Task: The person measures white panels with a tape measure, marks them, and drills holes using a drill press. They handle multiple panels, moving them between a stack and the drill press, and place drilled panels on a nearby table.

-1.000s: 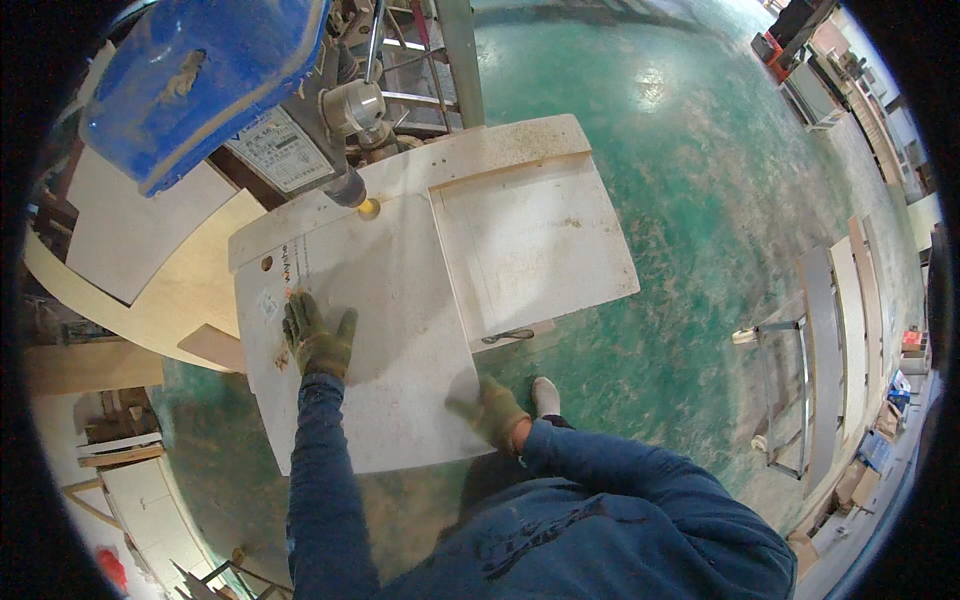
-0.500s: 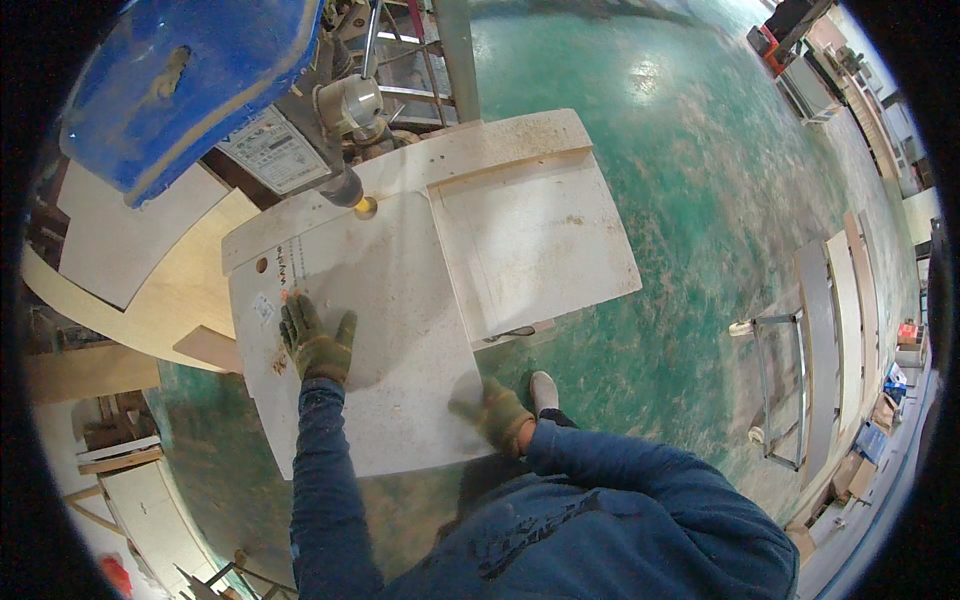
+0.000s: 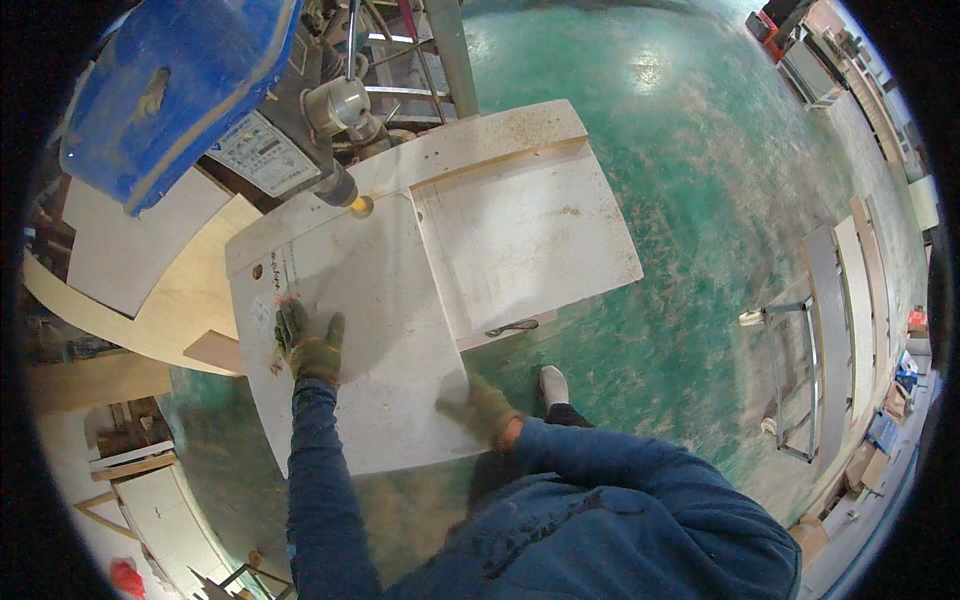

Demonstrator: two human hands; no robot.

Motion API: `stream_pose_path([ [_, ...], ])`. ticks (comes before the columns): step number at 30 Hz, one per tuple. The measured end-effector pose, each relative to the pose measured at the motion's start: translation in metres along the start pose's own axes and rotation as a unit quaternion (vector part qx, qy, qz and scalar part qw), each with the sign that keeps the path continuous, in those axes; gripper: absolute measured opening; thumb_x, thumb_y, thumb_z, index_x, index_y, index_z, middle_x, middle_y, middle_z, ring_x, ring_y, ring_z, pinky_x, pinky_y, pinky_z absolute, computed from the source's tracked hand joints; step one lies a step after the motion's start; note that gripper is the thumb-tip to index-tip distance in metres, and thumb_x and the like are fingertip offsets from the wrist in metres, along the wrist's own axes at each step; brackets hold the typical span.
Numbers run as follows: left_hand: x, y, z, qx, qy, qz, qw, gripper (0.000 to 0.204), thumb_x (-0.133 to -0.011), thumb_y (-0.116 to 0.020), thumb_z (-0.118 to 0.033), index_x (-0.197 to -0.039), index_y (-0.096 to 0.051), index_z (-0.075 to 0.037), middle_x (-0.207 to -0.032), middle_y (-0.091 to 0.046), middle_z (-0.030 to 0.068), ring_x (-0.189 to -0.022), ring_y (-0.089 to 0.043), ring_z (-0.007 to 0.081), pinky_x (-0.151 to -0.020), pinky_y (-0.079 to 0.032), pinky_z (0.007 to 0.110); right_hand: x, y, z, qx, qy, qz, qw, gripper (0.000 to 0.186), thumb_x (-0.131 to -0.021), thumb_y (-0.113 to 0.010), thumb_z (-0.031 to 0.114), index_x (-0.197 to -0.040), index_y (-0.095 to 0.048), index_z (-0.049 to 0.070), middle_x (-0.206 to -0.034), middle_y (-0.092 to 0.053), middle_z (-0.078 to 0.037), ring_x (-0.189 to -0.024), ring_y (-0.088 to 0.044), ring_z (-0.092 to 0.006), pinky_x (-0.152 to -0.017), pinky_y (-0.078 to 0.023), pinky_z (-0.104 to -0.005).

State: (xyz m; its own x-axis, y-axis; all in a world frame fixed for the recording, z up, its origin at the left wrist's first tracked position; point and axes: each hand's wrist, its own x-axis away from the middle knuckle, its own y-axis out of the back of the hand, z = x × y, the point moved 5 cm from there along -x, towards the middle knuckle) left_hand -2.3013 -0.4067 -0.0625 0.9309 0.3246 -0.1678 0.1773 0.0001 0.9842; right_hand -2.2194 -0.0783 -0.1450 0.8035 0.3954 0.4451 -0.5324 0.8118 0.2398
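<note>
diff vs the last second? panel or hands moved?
No clear change. The left hand stays flat on the white panel near its left edge; the right hand stays at the panel's near right corner. The panel remains under the drill bit on the work table. Only the view shifted slightly.

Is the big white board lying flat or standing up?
Lying flat. The white board rests on the drill press table, with the left hand pressed on top and the right hand at its near edge.
</note>
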Motion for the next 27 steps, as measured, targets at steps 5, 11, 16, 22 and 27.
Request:
stream_pose_path([
  [5,-0.001,0.005,-0.024,-0.016,0.028,0.035,0.999,0.101,-0.092,-0.060,-0.064,-0.162,-0.020,-0.003,-0.168,-0.019,0.0240,-0.155,-0.021,0.0403,-0.126,-0.016,0.049,0.007,0.021,0.004,-0.114,-0.021,0.009,0.993,0.068,-0.084,-0.079,0.056,-0.130,-0.060,0.009,-0.108,-0.074,-0.018,-0.097,-0.071,-0.0350,-0.080,-0.056,-0.0440],
  [11,-0.002,0.013,-0.036,-0.023,0.012,-0.001,1.000,0.101,-0.092,-0.061,-0.063,-0.160,-0.025,0.002,-0.166,-0.024,0.0254,-0.153,-0.026,0.0417,-0.125,-0.019,0.050,0.005,0.023,-0.002,-0.088,-0.002,-0.016,0.996,0.057,-0.086,-0.083,0.038,-0.127,-0.061,0.007,-0.104,-0.074,-0.014,-0.091,-0.070,-0.0269,-0.078,-0.056,-0.0387],
  [16,0.001,0.009,-0.032,-0.028,0.000,-0.022,0.999,0.100,-0.092,-0.062,-0.062,-0.159,-0.025,0.003,-0.166,-0.024,0.0259,-0.152,-0.027,0.0428,-0.125,-0.021,0.051,0.009,0.028,0.011,-0.112,-0.029,0.013,0.993,0.056,-0.086,-0.084,0.036,-0.128,-0.060,0.007,-0.109,-0.073,-0.016,-0.098,-0.069,-0.0265,-0.083,-0.056,-0.0385],
  [22,0.003,0.006,-0.029,-0.015,-0.007,-0.050,0.999,0.103,-0.091,-0.063,-0.063,-0.161,-0.022,0.000,-0.166,-0.024,0.0261,-0.151,-0.028,0.0446,-0.124,-0.020,0.053,0.014,0.058,0.051,0.023,-0.030,0.069,0.997,0.055,-0.090,-0.075,0.048,-0.124,-0.064,0.006,-0.113,-0.073,-0.019,-0.100,-0.070,-0.0344,-0.086,-0.055,-0.0433],
  [27,-0.001,0.013,-0.034,0.012,0.037,0.015,0.999,0.106,-0.089,-0.064,-0.064,-0.162,-0.019,0.000,-0.167,-0.020,0.0258,-0.153,-0.023,0.0437,-0.126,-0.016,0.052,-0.029,0.165,0.144,0.313,0.152,-0.018,0.937,0.038,-0.096,-0.071,0.038,-0.116,-0.068,0.006,-0.106,-0.073,-0.017,-0.099,-0.071,-0.0322,-0.087,-0.056,-0.0404],
])
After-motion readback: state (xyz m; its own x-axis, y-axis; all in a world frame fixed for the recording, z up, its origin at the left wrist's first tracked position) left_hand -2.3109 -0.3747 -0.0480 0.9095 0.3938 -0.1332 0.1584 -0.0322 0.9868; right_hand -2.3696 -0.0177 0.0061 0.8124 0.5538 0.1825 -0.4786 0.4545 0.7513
